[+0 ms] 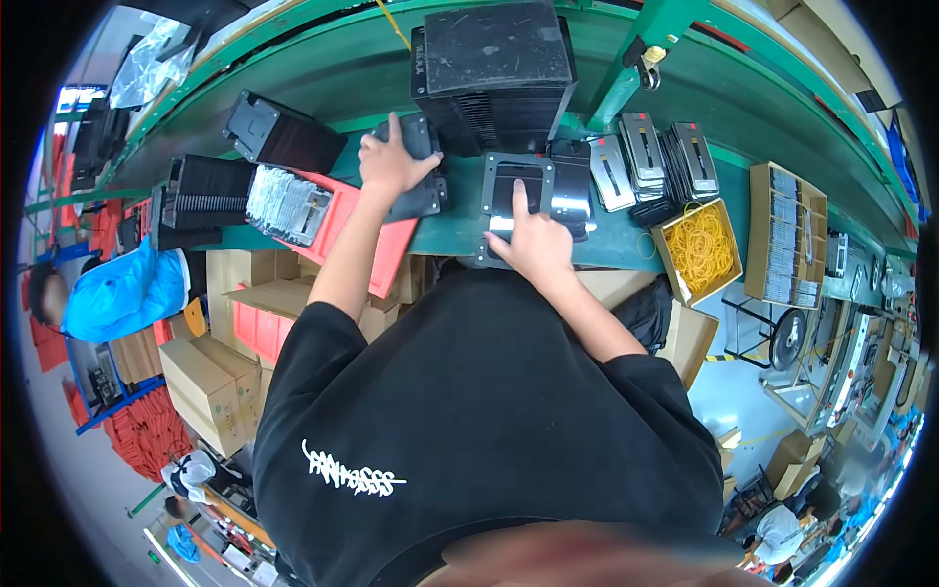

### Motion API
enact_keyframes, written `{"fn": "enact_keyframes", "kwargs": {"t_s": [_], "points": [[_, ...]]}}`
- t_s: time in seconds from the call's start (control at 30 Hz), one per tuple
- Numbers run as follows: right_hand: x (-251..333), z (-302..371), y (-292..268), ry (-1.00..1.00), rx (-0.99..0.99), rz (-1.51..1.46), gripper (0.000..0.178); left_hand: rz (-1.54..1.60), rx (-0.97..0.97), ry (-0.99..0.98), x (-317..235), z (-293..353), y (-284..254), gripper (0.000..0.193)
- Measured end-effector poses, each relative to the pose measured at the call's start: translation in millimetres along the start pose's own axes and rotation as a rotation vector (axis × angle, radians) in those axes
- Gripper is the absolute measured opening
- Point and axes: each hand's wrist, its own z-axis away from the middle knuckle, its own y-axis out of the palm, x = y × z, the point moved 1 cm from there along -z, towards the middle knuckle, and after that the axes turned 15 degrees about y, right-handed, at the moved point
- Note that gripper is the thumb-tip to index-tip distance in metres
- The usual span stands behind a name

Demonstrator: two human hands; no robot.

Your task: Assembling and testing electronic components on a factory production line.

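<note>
My left hand (388, 164) lies over a dark flat plate (421, 202) with screw tabs along its edge. Its index finger points away from me and the thumb spreads to the right; nothing is gripped in it. To the right, my right hand (538, 243) rests on a grey-rimmed rectangular plate (486, 196) with holes at its corners. The index finger is stretched across the plate's dark middle, the thumb reaches its near left part, and the other fingers are partly bent. A glossy black panel (569, 194) sits just right of this plate.
A tall stack of black plates (499, 59) stands behind my hands. Further left are another black stack (284, 135), a red bin (342, 220) and wrapped plates (284, 205). On the right are grey metal-cased devices (641, 157), a box of yellow rubber bands (702, 245) and a divided carton (788, 235).
</note>
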Motion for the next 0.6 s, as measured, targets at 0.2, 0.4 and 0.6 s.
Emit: {"fn": "enact_keyframes", "kwargs": {"t_s": [0.2,0.4,0.6], "points": [[30,-15,18,0.162,0.079,0.189,0.099,-0.164,0.008,0.050,1,-37,28,0.124],[11,-18,-13,0.150,0.117,0.012,0.093,-0.067,-0.018,0.063,0,-12,27,0.109],[-72,-21,-11,0.119,0.093,-0.738,0.075,0.258,-0.439,0.284,-32,44,35,0.080]]}}
